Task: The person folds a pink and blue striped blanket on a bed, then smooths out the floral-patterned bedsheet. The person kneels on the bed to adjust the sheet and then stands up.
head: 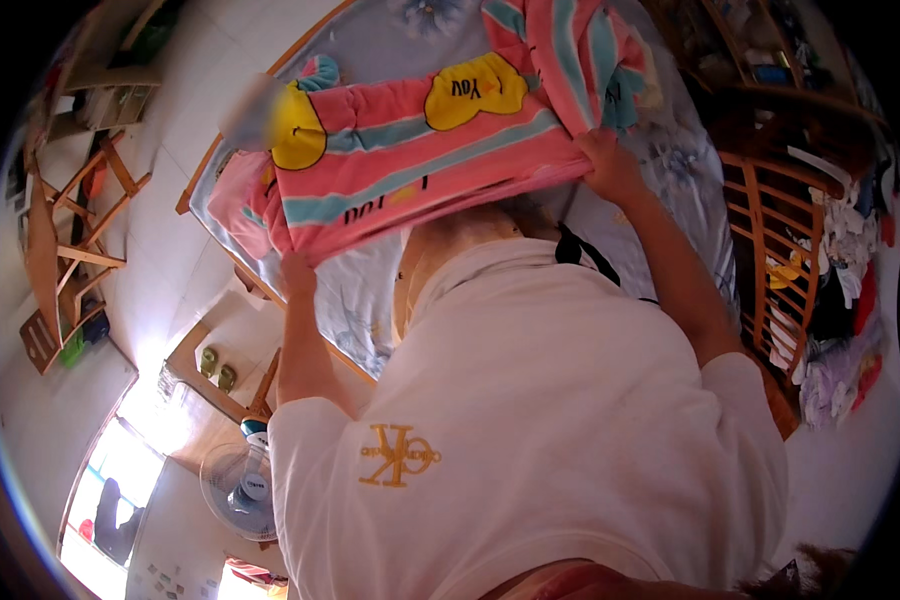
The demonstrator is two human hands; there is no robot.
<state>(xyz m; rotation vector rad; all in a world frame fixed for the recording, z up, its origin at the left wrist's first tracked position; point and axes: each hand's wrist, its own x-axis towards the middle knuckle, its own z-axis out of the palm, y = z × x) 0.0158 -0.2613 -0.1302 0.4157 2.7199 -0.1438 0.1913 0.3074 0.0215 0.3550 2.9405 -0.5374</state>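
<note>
A plush garment [420,150] with pink and teal stripes and yellow patches is stretched between my hands over the bed. The patches and stripes bear printed writing. My left hand [298,274] grips the garment's near left corner. At its near right corner, my right hand [610,165] has hold of the edge. A bunched striped part [574,60], maybe a sleeve, lies on the bed beyond my right hand. Paler pink cloth [240,202] shows beside the left end. Underneath is a blue-grey floral bedsheet [675,172].
A wooden bed edge [199,172] runs along the left. To the right stands a slatted wooden piece of furniture [776,255] with piled clothes [844,315] behind it. An electric fan [240,487], green slippers [217,369] and a wooden folding frame [94,195] are on the left side.
</note>
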